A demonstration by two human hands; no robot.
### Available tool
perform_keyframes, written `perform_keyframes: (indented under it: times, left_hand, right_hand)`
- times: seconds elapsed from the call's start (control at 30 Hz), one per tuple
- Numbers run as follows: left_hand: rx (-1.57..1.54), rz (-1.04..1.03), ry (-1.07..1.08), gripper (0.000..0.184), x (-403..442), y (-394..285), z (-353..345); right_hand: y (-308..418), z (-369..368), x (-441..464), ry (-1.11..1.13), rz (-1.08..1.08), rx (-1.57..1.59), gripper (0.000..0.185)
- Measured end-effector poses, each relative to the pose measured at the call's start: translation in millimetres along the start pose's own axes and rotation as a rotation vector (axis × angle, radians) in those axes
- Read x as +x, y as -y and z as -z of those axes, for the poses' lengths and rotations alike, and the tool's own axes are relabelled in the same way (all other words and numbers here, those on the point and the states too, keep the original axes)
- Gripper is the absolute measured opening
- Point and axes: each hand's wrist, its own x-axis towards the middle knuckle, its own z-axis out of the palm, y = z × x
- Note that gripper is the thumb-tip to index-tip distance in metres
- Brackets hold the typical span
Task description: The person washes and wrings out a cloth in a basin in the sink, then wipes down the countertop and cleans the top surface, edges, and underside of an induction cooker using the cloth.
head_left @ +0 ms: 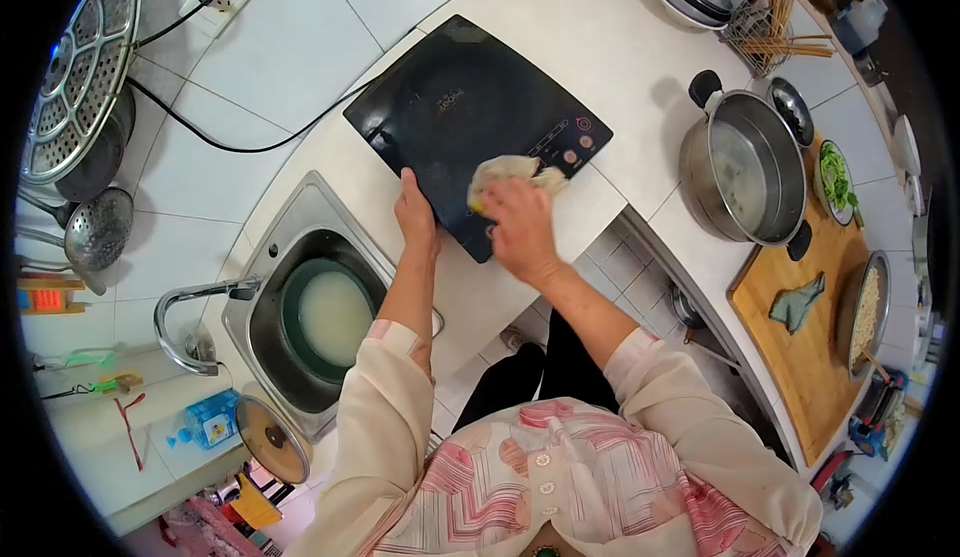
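A person's right hand (522, 227) clutches a bunched, pale cloth (503, 170) against the top of a black cooktop (450, 107). Left of the cloth, the left hand (416, 217) rests along the cooktop's side edge; its fingers are largely hidden, so I cannot tell whether they curl underneath. This hold probably steadies the slab against the cloth's push.

The cooktop is on the pale counter (575, 22), directly under the cloth and stretching ahead of both hands. Its long axis slants from far left to near right, the button end pointing near right, partly covered by cloth and hand.

Beyond the left hand, a black cord (225, 147) curves off leftward. A sink (318, 197) lies left of the grip; a pot (697, 182) stands well to its right, seemingly leaving elbow room.
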Motion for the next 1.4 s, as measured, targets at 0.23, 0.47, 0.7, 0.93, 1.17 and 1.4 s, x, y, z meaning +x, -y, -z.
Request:
perform_keyframes:
  times: [0.23,0.47,0.7,0.93,1.17,1.4]
  left_hand:
    - [0.100,0.106,0.055,0.063,7,-5,15]
    - [0.175,0.200,0.022,0.062,5,-15,10]
    - [0.172,0.079,-0.219,0.062,-2,-6,-14]
    - [0.217,0.055,-0.227,0.051,-7,-15,-19]
    - [0.092,-0.013,-0.314,0.039,-5,-2,-21]
    - [0.140,0.030,-0.353,0.036,-7,0,-21]
  right_hand:
    - [28,-20,-30,0.188,0.344,0.172,0.025]
    - [-9,41,-35,0.494,0.016,0.786,0.030]
    - [-139,96,176,-0.170,-0.424,0.646,0.017]
    - [-121,-8,285,0.228,0.172,0.417,0.022]
    - [-142,-51,326,0.293,0.436,0.040,0.020]
    - [-214,-21,366,0.440,-0.326,0.105,0.043]
